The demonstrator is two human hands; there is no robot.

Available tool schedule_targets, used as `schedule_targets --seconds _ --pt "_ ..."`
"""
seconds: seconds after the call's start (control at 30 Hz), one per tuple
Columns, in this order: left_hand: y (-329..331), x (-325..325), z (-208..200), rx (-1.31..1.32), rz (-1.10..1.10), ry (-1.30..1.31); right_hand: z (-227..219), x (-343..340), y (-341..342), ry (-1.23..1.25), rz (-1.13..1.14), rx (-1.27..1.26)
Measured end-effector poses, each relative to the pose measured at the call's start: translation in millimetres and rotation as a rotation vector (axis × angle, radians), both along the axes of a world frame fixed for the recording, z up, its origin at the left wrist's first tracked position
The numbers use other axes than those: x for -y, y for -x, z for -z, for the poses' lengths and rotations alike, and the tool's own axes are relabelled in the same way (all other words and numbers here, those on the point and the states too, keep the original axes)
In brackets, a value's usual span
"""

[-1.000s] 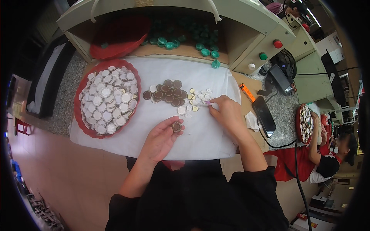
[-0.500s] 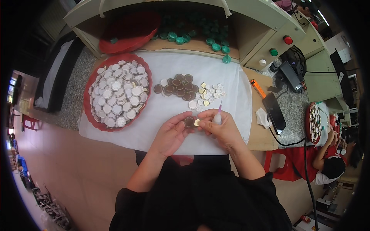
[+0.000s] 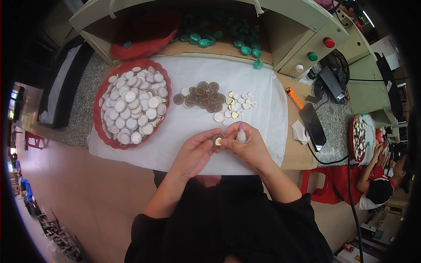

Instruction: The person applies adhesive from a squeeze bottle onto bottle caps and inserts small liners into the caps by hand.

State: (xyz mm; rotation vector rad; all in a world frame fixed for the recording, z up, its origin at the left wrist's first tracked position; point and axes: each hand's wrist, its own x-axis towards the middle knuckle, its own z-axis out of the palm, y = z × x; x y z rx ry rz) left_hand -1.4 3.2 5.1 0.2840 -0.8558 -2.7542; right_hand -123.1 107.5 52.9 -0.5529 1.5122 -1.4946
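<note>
Near the front of the white sheet (image 3: 144, 158), my left hand (image 3: 193, 152) pinches a brown disc with a scalloped rim (image 3: 215, 137). A small gold piece (image 3: 218, 141) lies against the disc's face, with my right thumb and finger on it. My right hand (image 3: 251, 150) also keeps a small white squeeze bottle (image 3: 241, 136) with a purple needle tip upright between its fingers. Just beyond my hands is a pile of brown scalloped discs (image 3: 204, 97). Small white and gold pieces (image 3: 239, 105) are scattered to its right.
A red scalloped tray (image 3: 97, 118) heaped with white-faced discs stands at left. Behind, a shelf holds green cups (image 3: 204, 43) and another red tray (image 3: 144, 39). At right lie a phone (image 3: 313, 127), an orange box (image 3: 294, 98) and cables. A person (image 3: 372, 184) works farther right.
The small gold piece has moved left from beside the brown disc onto its face. The bottle has tipped more upright in my right hand.
</note>
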Motion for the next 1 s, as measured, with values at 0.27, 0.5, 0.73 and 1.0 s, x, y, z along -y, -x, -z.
schedule_targets --seconds 0.27,0.5,0.73,1.0 --pt "0.5 -0.5 0.0 -0.013 0.016 0.071 0.9 0.2 5.5 -0.029 -0.027 0.05" --pt "2.0 -3.1 -2.5 0.042 -0.02 0.196 -16.6 5.8 7.8 -0.133 -0.075 0.103" --pt "3.6 -10.2 -4.5 0.134 -0.11 0.212 -4.2 7.8 4.1 -0.108 -0.008 0.03" --pt "5.4 -17.9 1.7 0.226 -0.232 0.452 -1.0 9.6 1.8 -0.171 -0.018 -0.123"
